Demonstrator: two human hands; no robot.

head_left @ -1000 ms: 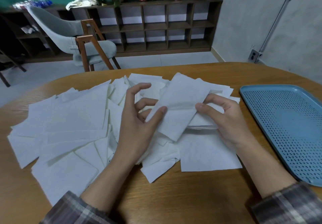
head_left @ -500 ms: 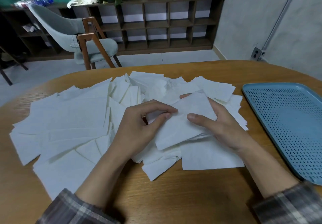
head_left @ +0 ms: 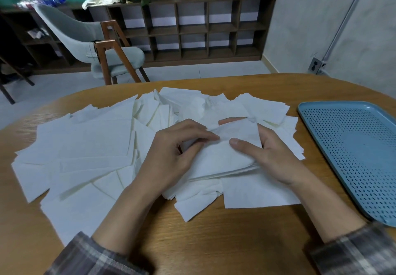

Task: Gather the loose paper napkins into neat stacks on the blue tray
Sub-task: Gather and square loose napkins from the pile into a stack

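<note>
Many loose white paper napkins (head_left: 85, 144) lie spread over the left and middle of the wooden table (head_left: 214, 242). Between my hands sits a small stack of napkins (head_left: 218, 159), a little above the pile. My left hand (head_left: 171, 157) grips its left edge with curled fingers. My right hand (head_left: 270, 157) holds the right side, thumb on top and fingers underneath. The blue perforated tray (head_left: 351, 150) lies to the right of my right hand, with nothing on it.
A grey chair with wooden legs (head_left: 102, 45) stands beyond the table's far edge. A dark cubby shelf (head_left: 192, 26) with potted plants on top lines the back wall. Bare wood shows near the table's front edge.
The top napkin was brought down from its raised, tilted position onto the stack. My left hand went from spread fingers to gripping the stack's left edge. Both hands drew closer together.
</note>
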